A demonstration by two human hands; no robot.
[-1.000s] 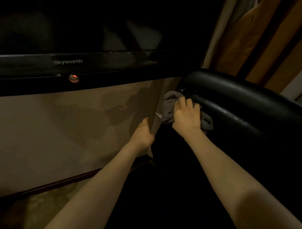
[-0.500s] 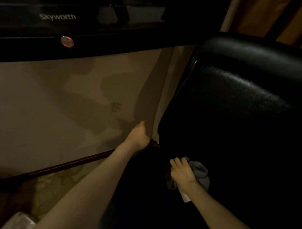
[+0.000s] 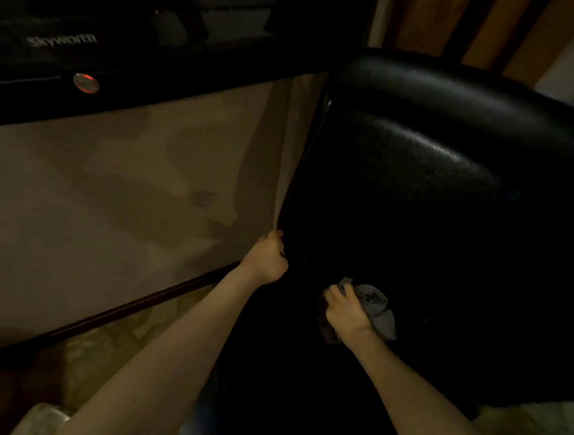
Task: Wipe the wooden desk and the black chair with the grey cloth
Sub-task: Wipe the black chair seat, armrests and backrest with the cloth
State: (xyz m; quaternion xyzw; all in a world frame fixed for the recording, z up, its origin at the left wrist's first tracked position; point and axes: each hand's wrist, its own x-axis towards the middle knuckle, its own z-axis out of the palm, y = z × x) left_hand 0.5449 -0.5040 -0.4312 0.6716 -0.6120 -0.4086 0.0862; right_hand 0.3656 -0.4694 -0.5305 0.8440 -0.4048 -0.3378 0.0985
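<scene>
The black chair [image 3: 442, 190] fills the right half of your view, its glossy padded back facing you. Left of it stands a pale wall [image 3: 116, 211] under a Skyworth television [image 3: 122, 49]. Your left hand [image 3: 267, 259] is clenched on the chair's left edge. Your right hand [image 3: 345, 312] grasps the bunched grey cloth [image 3: 375, 306], pressing it low on the chair back.

Dim room. Light from behind throws arm shadows on the wall [image 3: 124, 192]. A sheen glints off the chair [image 3: 444, 151] back; its lower part sinks into black. Edges bend, slight blur.
</scene>
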